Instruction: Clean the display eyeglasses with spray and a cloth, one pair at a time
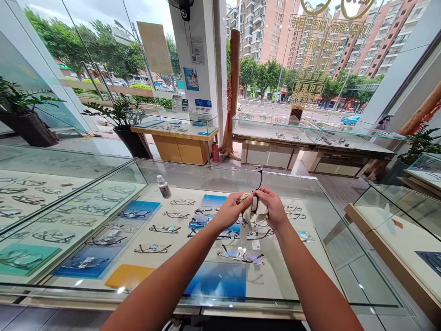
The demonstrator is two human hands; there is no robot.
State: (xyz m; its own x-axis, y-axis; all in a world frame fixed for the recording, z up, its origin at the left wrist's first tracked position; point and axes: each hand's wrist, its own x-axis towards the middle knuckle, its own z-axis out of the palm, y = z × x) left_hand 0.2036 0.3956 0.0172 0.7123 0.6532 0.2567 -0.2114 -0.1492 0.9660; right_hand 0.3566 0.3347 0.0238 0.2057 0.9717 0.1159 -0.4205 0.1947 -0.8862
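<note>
Above the glass counter, both my hands are raised close together. My left hand (231,209) is closed on a pale cleaning cloth (246,221), its fingers pinching the folds around part of a pair of eyeglasses. The dark temple arm of those eyeglasses (261,178) sticks up above my fingers; the lenses are mostly hidden by cloth and fingers. My right hand (274,206) grips the eyeglasses' frame from the other side, with some cloth against it. Below my hands, another pair of glasses (241,254) with shiny lenses rests at the counter.
A small white spray bottle (164,187) stands on the counter (289,280) to the left. Rows of spectacles (164,229) lie inside, some on blue panels (217,280), near a yellow piece (129,276). More display cases (275,126), potted plants (120,119) and windows stand beyond.
</note>
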